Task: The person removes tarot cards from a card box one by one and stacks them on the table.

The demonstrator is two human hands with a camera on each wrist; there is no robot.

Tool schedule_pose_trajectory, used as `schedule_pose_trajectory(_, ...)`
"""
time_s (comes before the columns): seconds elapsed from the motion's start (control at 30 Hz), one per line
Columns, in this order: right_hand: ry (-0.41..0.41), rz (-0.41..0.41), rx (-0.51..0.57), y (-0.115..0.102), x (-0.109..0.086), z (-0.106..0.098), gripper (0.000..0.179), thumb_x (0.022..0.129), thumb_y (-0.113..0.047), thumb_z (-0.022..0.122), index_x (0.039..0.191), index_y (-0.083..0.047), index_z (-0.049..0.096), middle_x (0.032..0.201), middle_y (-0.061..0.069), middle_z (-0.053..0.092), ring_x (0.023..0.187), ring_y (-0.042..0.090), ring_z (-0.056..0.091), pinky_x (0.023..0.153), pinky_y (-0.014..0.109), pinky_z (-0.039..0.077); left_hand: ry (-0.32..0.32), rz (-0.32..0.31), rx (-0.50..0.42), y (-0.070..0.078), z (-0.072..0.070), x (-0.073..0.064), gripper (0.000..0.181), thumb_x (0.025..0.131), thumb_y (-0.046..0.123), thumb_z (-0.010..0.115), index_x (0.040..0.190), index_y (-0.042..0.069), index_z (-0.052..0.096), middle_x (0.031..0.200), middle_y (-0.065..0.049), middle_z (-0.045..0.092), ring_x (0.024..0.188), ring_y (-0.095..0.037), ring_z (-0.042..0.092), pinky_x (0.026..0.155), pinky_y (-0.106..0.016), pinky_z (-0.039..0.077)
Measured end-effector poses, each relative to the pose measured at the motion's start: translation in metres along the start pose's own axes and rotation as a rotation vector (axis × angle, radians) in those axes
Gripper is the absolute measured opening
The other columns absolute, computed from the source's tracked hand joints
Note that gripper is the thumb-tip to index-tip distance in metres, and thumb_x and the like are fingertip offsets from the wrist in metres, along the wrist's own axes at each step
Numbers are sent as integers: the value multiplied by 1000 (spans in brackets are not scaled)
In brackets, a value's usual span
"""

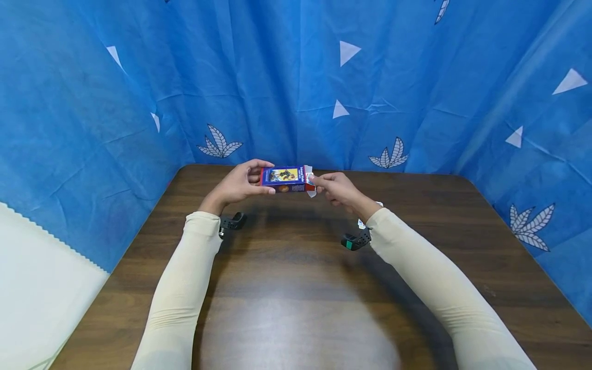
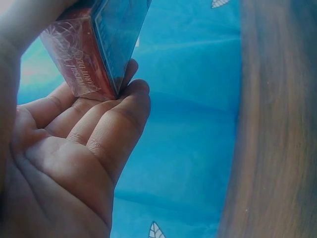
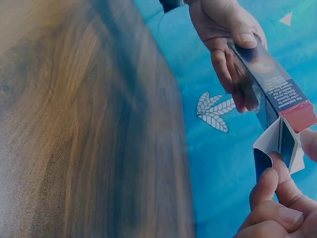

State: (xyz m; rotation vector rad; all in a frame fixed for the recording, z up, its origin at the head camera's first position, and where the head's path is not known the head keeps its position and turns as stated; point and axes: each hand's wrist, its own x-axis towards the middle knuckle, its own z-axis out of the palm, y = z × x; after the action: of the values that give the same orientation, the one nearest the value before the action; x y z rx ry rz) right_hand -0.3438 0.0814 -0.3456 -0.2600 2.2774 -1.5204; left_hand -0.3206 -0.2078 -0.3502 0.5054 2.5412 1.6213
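Note:
A small blue and red tarot card box (image 1: pixel 284 176) is held up level above the far part of the table. My left hand (image 1: pixel 236 185) grips its left end between thumb and fingers; the left wrist view shows the red end of the box (image 2: pixel 79 64), lettered "tarot deck", against the fingers. The right end stands open, with white-lined flaps (image 3: pixel 270 139) spread out. There my right hand (image 1: pixel 339 190) pinches the open end, thumb on one side and fingertips at the flaps. How far the fingers reach inside, and what the box contains, is hidden.
Behind my right wrist lies a white and blue printed item (image 1: pixel 362 224), mostly covered by the arm. The brown wooden table (image 1: pixel 277 288) ends at a blue curtain (image 1: pixel 287 77) at the back and sides. White cloth (image 1: pixel 41 288) hangs at the left.

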Motion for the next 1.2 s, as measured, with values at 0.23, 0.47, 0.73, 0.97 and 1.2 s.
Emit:
schedule_pose_trajectory(0.23, 30, 1, -17, 3, -2, -7, 29, 95, -29, 63, 105, -2, 65, 80, -2, 56, 50, 8, 35, 43, 22, 27, 9, -5, 7, -1, 1, 1, 70, 76, 25, 86, 136, 12, 51, 131, -17, 61, 120, -31, 62, 97, -42, 55)
schedule_pose_trajectory(0.47, 61, 26, -34, 14, -4, -24, 34, 95, -34, 64, 109, -2, 66, 83, -1, 54, 50, 11, 34, 45, 24, 27, 12, -16, 23, -2, 2, 0, 69, 76, 24, 86, 135, 14, 52, 130, -16, 60, 120, -31, 62, 98, -43, 54)
schedule_pose_trajectory(0.73, 97, 14, -24, 24, -4, -45, 36, 96, -35, 63, 111, -3, 65, 75, -2, 49, 50, 10, 33, 45, 24, 27, 14, -17, 23, -4, 2, -1, 69, 77, 24, 86, 136, 14, 52, 130, -16, 61, 120, -31, 62, 97, -43, 54)
schedule_pose_trajectory(0.97, 211, 9, -37, 42, -4, -78, 42, 102, -34, 53, 134, -7, 59, 92, 1, 54, 63, 12, 40, 52, 24, 32, 6, -12, 22, -3, 3, -1, 71, 77, 26, 86, 137, 12, 51, 130, -16, 61, 119, -31, 63, 97, -43, 55)
schedule_pose_trajectory(1.2, 343, 46, -159, 64, -2, -107, 44, 101, -37, 53, 136, -11, 58, 122, 11, 57, 99, 23, 48, 78, 36, 44, 4, -14, 12, -1, 5, -1, 70, 77, 23, 86, 137, 12, 51, 130, -16, 61, 118, -31, 63, 96, -42, 55)
